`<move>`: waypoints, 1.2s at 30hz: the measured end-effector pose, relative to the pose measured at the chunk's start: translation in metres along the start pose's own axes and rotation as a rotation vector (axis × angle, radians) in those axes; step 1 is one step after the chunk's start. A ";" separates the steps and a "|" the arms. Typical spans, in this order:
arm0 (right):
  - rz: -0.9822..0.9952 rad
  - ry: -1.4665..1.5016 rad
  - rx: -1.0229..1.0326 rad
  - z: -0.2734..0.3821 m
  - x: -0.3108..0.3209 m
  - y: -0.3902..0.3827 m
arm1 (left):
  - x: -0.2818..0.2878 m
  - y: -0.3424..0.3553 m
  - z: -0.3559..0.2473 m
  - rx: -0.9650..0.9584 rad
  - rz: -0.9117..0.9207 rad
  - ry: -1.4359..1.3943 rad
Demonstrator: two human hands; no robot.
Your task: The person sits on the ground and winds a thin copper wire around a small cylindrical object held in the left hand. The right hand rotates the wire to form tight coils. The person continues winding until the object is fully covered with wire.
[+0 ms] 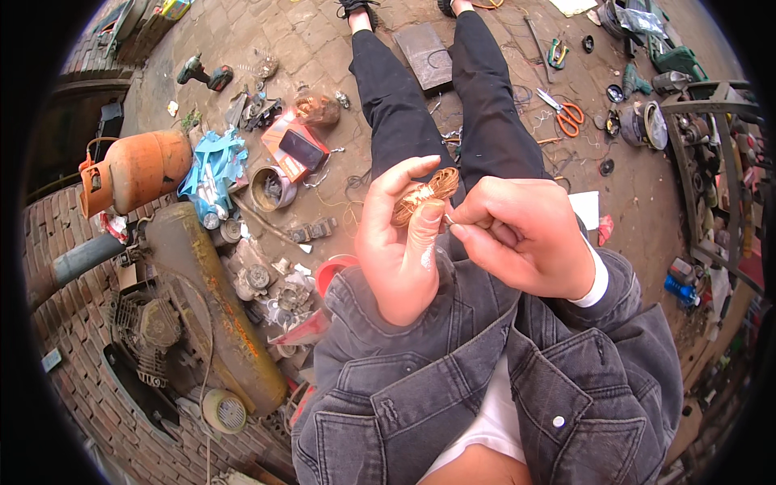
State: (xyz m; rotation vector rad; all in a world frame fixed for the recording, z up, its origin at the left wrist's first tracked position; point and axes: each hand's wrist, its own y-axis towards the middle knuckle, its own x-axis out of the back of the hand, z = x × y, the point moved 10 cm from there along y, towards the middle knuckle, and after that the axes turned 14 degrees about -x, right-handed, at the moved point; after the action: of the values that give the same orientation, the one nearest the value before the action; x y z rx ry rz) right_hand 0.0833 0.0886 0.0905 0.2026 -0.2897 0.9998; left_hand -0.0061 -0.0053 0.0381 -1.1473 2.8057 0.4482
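In my left hand (pixel 396 250) I hold a small bundle of copper wire (pixel 426 196), gathered in at its middle, with my thumb over its near side. Close beside it on the right, my right hand (pixel 525 234) is closed in a pinch, thumb against the curled forefinger. A short pale end shows at that pinch, but I cannot make out what it is. Both hands are above my lap, in front of my grey denim jacket (pixel 453 364) and black trousers (pixel 404 121).
On the left stand an orange gas cylinder (pixel 149 168) and a rusty tank (pixel 214 307). A phone (pixel 303 150) lies on an orange box. Orange-handled scissors (pixel 568 120), pliers (pixel 557 54) and a cordless drill (pixel 204 73) lie on the brick ground. A metal rack (pixel 727 178) stands at right.
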 end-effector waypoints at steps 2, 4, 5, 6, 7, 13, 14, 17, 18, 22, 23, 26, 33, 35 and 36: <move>-0.008 -0.036 0.023 0.002 0.002 -0.001 | -0.008 -0.001 0.006 0.085 0.104 -0.105; -0.004 -0.042 0.038 0.004 0.004 -0.001 | -0.014 -0.004 0.013 0.192 0.157 -0.247; 0.006 -0.034 0.034 0.004 0.005 -0.001 | -0.016 -0.005 0.016 0.231 0.203 -0.303; 0.012 -0.029 0.035 0.005 0.006 -0.001 | -0.015 -0.004 0.016 0.240 0.216 -0.338; 0.018 -0.023 0.035 0.005 0.006 -0.001 | -0.014 -0.003 0.017 0.249 0.230 -0.372; 0.000 -0.050 0.060 0.008 0.010 0.000 | -0.011 0.000 0.015 0.281 0.206 -0.518; -0.004 -0.063 0.055 0.008 0.011 -0.001 | -0.010 -0.001 0.016 0.301 0.202 -0.460; -0.023 -0.090 0.053 0.010 0.013 -0.001 | -0.011 -0.006 0.015 0.324 0.181 -0.408; -0.030 -0.089 0.054 0.011 0.015 -0.001 | -0.012 -0.005 0.014 0.309 0.171 -0.418; -0.028 -0.082 0.005 0.007 0.016 0.000 | -0.012 -0.003 0.010 0.219 0.090 -0.487; -0.018 -0.080 0.007 0.006 0.014 0.000 | -0.012 -0.003 0.010 0.209 0.079 -0.490; -0.011 -0.077 0.012 0.005 0.012 0.001 | -0.012 -0.003 0.010 0.188 0.047 -0.499; 0.027 0.062 -0.068 -0.006 0.013 0.002 | -0.012 -0.005 0.010 0.215 0.047 -0.536; 0.045 0.081 -0.056 -0.008 0.011 0.004 | -0.011 -0.004 0.010 0.212 0.037 -0.525; 0.045 0.103 -0.027 -0.007 0.010 0.005 | -0.009 -0.003 0.010 0.202 0.022 -0.511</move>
State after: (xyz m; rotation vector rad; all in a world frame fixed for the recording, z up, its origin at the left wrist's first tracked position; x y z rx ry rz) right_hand 0.0853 0.1011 0.0876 0.1199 -0.2144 1.0471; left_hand 0.0020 0.0019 0.0291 -0.8195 2.3562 0.3826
